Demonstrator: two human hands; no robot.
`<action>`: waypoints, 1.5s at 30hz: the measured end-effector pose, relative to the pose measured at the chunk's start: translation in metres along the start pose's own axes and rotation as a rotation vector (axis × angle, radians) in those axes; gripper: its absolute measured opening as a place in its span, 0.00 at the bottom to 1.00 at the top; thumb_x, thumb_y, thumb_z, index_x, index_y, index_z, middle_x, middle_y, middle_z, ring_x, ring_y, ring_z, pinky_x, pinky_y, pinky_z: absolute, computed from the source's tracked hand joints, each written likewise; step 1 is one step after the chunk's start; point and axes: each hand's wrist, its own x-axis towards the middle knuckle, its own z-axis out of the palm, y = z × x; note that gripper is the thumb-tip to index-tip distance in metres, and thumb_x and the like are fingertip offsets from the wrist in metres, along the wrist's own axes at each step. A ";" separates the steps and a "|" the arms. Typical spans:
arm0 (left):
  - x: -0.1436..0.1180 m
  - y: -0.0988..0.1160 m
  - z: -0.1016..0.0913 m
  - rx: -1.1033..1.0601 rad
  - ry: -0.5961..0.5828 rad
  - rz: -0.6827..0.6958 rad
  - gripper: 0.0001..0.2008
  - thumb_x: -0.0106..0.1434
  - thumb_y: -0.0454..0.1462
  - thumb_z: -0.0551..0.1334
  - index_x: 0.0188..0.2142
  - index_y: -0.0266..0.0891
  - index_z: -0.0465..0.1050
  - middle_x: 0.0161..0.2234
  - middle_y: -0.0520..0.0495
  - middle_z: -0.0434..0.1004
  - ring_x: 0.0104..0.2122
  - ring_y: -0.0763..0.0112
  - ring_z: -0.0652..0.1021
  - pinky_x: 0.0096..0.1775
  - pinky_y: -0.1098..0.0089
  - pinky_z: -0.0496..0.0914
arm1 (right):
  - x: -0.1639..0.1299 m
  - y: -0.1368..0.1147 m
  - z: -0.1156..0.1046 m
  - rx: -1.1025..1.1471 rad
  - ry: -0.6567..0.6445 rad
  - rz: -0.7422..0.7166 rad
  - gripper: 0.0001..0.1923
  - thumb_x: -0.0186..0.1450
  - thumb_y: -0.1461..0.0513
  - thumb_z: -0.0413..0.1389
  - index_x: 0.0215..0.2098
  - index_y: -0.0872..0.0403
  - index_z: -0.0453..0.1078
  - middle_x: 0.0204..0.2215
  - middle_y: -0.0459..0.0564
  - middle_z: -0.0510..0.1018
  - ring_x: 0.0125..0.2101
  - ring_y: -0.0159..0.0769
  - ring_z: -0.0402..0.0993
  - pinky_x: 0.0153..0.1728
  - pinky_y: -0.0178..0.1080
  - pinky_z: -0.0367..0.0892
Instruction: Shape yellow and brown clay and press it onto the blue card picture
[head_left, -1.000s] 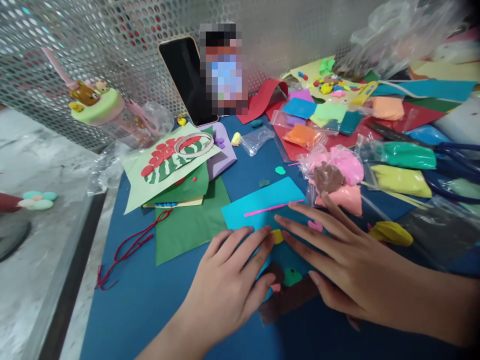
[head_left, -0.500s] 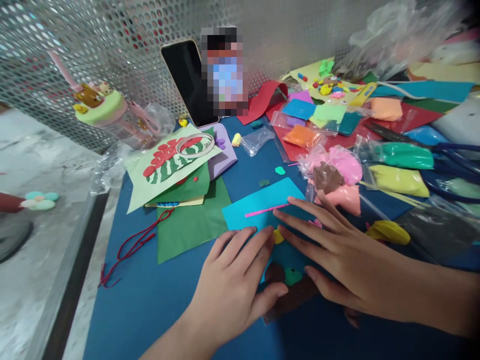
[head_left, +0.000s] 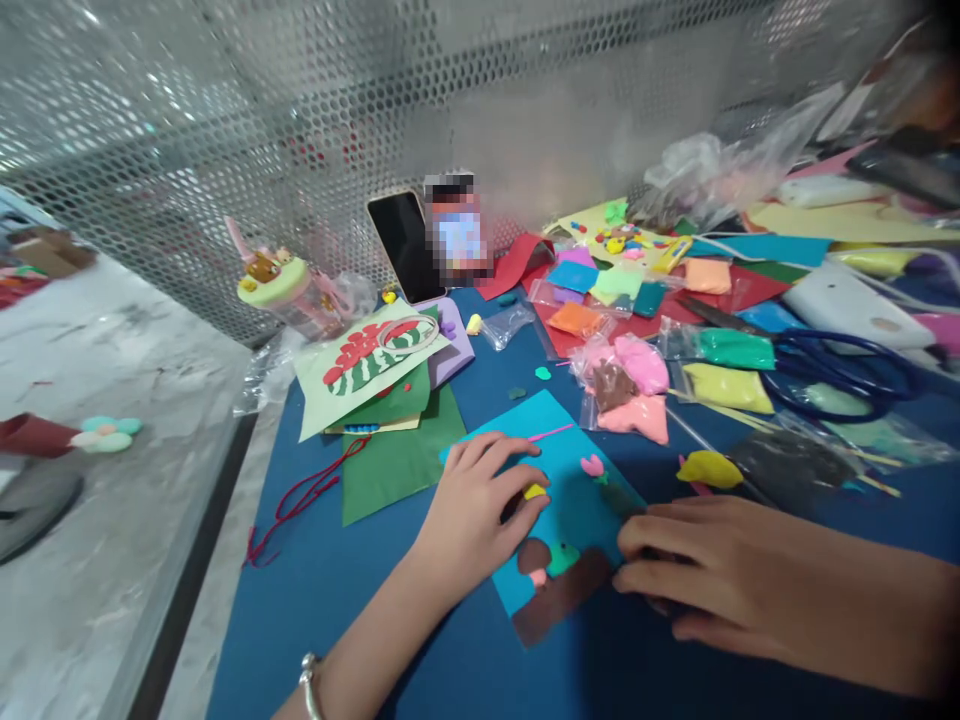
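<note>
A bright blue paper card (head_left: 559,515) lies at an angle on the table. A pink clay strip (head_left: 551,433), a pink clay tulip (head_left: 592,466), a green clay shape (head_left: 562,557) and a brown band (head_left: 566,598) sit on it. My left hand (head_left: 480,505) rests over the card's left side, its thumb and index finger closed around a small yellow clay piece (head_left: 534,491). At the card's right edge, my right hand (head_left: 705,570) has its fingers curled together on the paper; its thumb is mostly hidden.
Decorated cards (head_left: 367,365) and green paper (head_left: 397,460) lie left, near a red cord (head_left: 307,495) and a cup (head_left: 277,295). A phone (head_left: 409,245) leans against the perforated panel. Clay bags (head_left: 626,385) and blue-handled scissors (head_left: 840,370) are on the right.
My right hand has drawn back from above the card to its right edge, its spread fingers now curled. My left hand's fingers have bent around the yellow piece. The view has shifted.
</note>
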 end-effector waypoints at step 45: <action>0.182 -0.104 -0.050 0.673 0.190 -0.242 0.18 0.65 0.41 0.60 0.53 0.39 0.66 0.57 0.42 0.63 0.55 0.57 0.68 0.54 0.49 0.64 | 0.034 0.029 0.003 1.294 0.636 0.426 0.09 0.56 0.54 0.65 0.31 0.51 0.78 0.31 0.50 0.84 0.36 0.43 0.81 0.40 0.41 0.78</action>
